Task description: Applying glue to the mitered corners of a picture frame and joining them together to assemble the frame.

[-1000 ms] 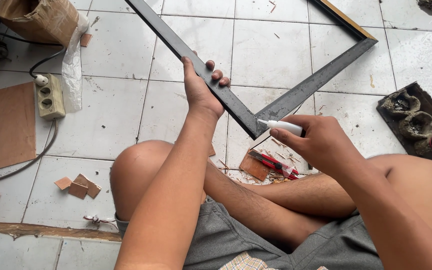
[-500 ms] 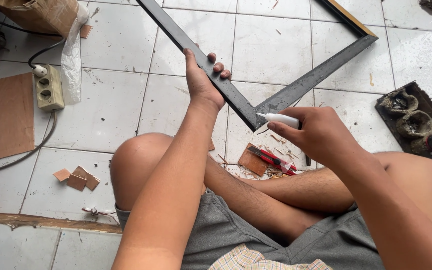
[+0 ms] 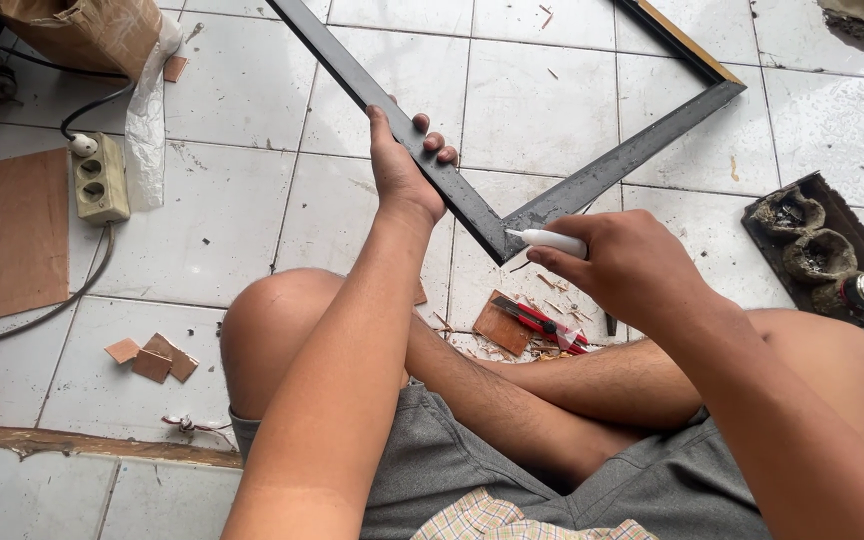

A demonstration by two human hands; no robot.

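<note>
Two hands work one dark rectangular wooden frame over the white tiled floor — left hand clenched round its rail, right hand gripping a small white tube — nozzle at the mitred corner.

White tiled floor, power strip, plywood board, wood scraps, red cutter

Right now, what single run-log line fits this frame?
left hand: grips dark frame rail | right hand: holds white tube, tip at frame corner | floor: red cutter, wood scraps
</note>
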